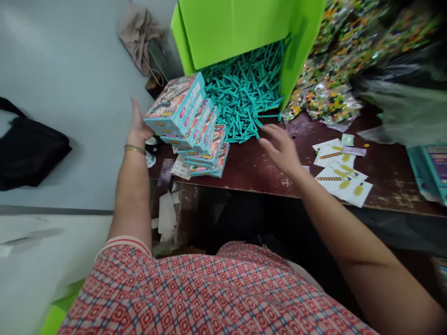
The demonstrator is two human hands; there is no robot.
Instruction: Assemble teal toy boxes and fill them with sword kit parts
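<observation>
A tall stack of light-blue printed boxes point(174, 104) stands on the dark red table, its layers shifted so that the stack leans. My left hand point(138, 123) is at the left side of the upper boxes, thumb stretched upward; the boxes partly hide its other fingers. To the right of the stack, my right hand point(279, 144) reaches over the table with fingers apart, holding nothing. Its fingertips are at the edge of a heap of teal plastic sticks point(240, 97), which spills from a bright green bin point(240, 28). Whether they touch a stick I cannot tell.
Clear bags of colourful small parts point(331, 100) are piled at the back right. Printed cards point(342, 172) lie on the table point(265, 172), with a teal box point(428, 170) at its right end. A black bag point(33, 146) and a beige cloth point(139, 35) are at the left.
</observation>
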